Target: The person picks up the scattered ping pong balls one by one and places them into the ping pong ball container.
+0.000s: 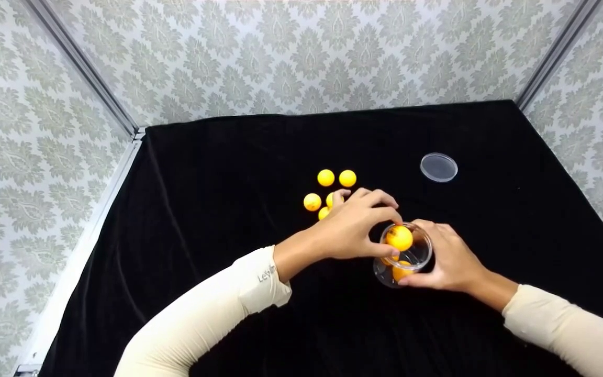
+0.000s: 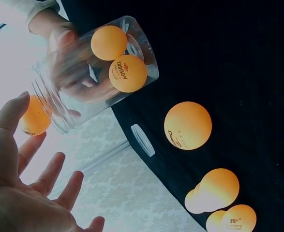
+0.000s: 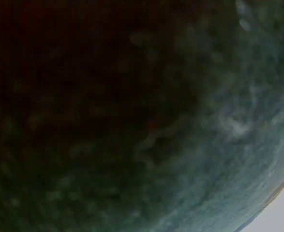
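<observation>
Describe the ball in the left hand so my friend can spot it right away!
On the big black cloth, look for the clear jar gripped by the right hand. At its open mouth, the left hand pinches an orange ball. Only that ball is pinched; the other balls are in the jar or on the cloth.

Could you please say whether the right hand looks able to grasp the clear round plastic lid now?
Probably not yet: the right hand grips the clear cylindrical plastic jar, though nothing visible blocks its way to the lid.
</observation>
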The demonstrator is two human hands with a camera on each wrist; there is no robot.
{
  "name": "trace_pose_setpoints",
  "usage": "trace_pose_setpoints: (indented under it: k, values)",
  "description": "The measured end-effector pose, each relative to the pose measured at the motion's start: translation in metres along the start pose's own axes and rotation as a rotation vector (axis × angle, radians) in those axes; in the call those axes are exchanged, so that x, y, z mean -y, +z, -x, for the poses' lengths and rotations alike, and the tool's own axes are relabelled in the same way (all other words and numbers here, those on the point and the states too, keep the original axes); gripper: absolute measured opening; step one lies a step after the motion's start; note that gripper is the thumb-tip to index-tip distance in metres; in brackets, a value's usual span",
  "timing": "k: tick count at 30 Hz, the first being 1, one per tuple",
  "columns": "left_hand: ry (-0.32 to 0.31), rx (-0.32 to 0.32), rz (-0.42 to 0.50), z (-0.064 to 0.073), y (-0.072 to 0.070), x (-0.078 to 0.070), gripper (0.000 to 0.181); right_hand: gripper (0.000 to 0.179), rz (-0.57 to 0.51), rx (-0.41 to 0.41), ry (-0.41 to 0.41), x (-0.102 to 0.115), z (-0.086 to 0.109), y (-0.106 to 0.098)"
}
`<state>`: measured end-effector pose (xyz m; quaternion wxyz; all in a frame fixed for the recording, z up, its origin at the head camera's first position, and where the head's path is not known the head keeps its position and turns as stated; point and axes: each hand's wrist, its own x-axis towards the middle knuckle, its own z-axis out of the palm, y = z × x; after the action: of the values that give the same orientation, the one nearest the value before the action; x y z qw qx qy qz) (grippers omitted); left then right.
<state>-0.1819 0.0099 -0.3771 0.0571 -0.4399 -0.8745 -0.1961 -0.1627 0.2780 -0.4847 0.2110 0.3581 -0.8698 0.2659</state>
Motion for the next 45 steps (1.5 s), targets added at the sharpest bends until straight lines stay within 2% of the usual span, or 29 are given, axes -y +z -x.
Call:
trace_pose_setpoints:
  k: [8,18,26,38,45]
  values:
    - [0.0,-0.015,0.005,0.0,0.001,0.001,0.043,0.105,-0.003,-0.007,-0.002,0.001,0.0,0.001]
    - [-0.027,-0.057,0.012,0.002,-0.007,0.005,0.039,0.101,-0.012,-0.018,-0.011,0.0,-0.002,0.0]
    - [-0.12,-0.087,0.039,0.005,-0.008,0.019,0.025,0.103,-0.021,-0.018,-0.003,0.001,-0.002,0.0]
    - [-0.231,-0.045,0.032,0.013,-0.002,0.044,0.025,0.105,-0.019,-0.016,0.006,0.002,-0.002,0.001]
    - [-0.269,-0.033,0.028,0.02,0.001,0.053,0.029,0.105,-0.018,-0.014,0.011,0.002,-0.001,0.0]
